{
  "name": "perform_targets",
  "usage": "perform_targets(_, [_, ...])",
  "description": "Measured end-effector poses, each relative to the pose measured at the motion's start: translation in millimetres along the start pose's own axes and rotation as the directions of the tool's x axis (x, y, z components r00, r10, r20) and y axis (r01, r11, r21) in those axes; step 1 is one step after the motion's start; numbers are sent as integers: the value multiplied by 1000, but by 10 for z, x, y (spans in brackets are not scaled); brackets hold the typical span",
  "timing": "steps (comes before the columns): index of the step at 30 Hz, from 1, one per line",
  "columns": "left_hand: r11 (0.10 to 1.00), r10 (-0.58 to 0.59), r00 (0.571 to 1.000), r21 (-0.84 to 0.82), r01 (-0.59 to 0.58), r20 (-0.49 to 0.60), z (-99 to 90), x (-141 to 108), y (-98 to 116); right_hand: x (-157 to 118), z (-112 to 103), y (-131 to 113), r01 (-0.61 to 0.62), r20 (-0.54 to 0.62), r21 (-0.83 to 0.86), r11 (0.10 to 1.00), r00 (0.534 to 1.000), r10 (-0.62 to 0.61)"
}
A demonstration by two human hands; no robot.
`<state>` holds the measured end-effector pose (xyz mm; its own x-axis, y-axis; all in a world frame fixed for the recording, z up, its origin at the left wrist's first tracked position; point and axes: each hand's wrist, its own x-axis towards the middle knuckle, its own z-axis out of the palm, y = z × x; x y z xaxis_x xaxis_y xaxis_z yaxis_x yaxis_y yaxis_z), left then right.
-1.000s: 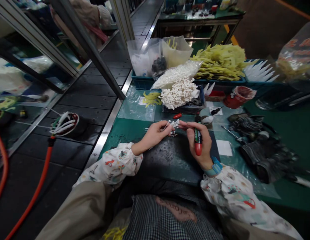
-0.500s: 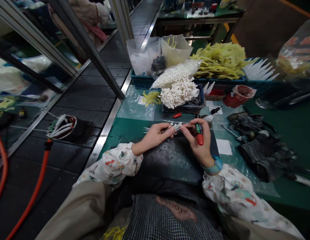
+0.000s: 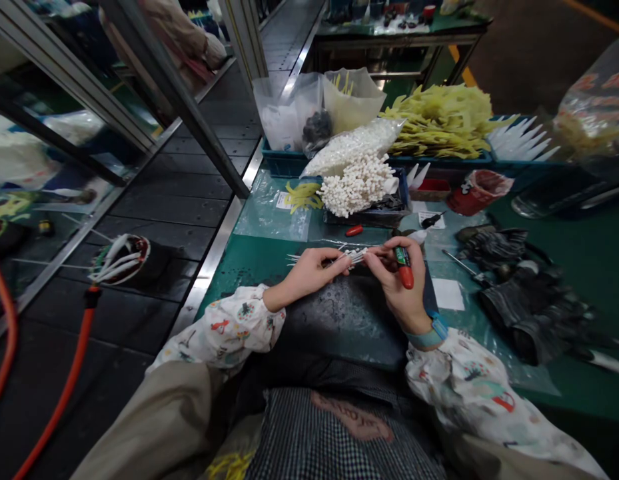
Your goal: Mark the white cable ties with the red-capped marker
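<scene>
My left hand (image 3: 316, 272) is closed around a small bundle of thin white sticks with knobbed ends (image 3: 356, 255), whose tails poke out to its left. My right hand (image 3: 402, 277) grips a red-and-black marker pen (image 3: 404, 268), its red end toward me, while the thumb and forefinger reach the knobbed ends of the bundle. Whether those fingertips pinch a stick is too small to make out. Just beyond the hands lies a red pen cap (image 3: 354, 231). Under them is a dark work mat (image 3: 334, 320) on the green table.
Behind the hands stands a tray heaped with white knobbed sticks (image 3: 356, 183). Yellow leaf-like pieces (image 3: 442, 120) and white spikes (image 3: 524, 139) fill bins farther back. Dark gloves (image 3: 524, 307) and a screwdriver (image 3: 464, 265) lie right. A conveyor (image 3: 154, 200) runs left, with a person (image 3: 189, 40) beyond.
My right hand has shifted slightly right, and the marker has tilted with it. The knobbed ends between my hands have moved a little. The left hand stays nearly still.
</scene>
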<state>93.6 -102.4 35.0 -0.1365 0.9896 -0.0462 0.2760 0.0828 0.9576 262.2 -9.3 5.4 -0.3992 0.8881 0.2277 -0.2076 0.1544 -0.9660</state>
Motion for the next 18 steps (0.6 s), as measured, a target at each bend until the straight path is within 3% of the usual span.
perform_targets(11, [999, -33, 999, -34, 33, 17, 0, 13, -36, -8, 11, -21, 30, -29, -37, 999, 999, -31])
perform_targets(18, [998, -23, 1000, 56, 23, -12, -23, 7, -16, 14, -5, -22, -8, -7, 43, 999, 1000, 9])
